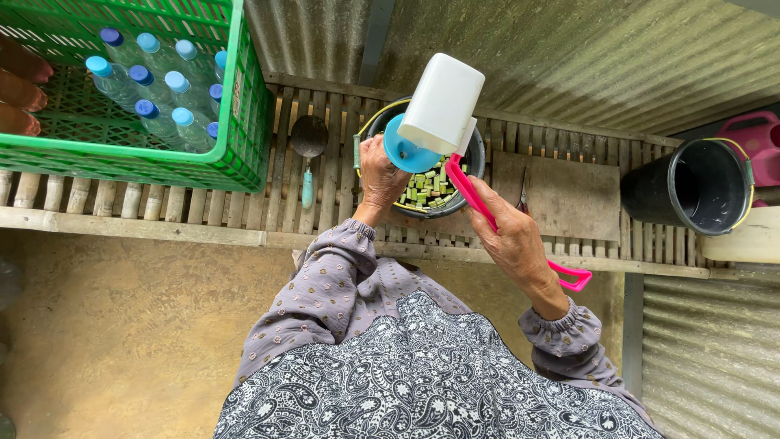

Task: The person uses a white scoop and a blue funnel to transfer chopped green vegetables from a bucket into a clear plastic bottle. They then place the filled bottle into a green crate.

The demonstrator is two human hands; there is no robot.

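My left hand (pixel 379 177) grips a white plastic jar (pixel 441 103) by its blue lid end (pixel 405 151), tilted over a dark bowl (pixel 475 158) of chopped green vegetable pieces (pixel 428 189). A pink long-handled utensil (pixel 487 215) is held in my right hand (pixel 512 240); its front end reaches into the bowl under the jar, and its looped handle end sticks out past my wrist. The bowl stands on a wooden slatted bench (pixel 325 162).
A green plastic crate (pixel 236 122) with several blue-capped bottles (pixel 154 81) sits at the left of the bench. A ladle (pixel 309 142) lies beside it. A wooden cutting board (pixel 569 199), a black bucket (pixel 691 187) and a pink container (pixel 756 134) are at the right. Corrugated metal sheets lie behind.
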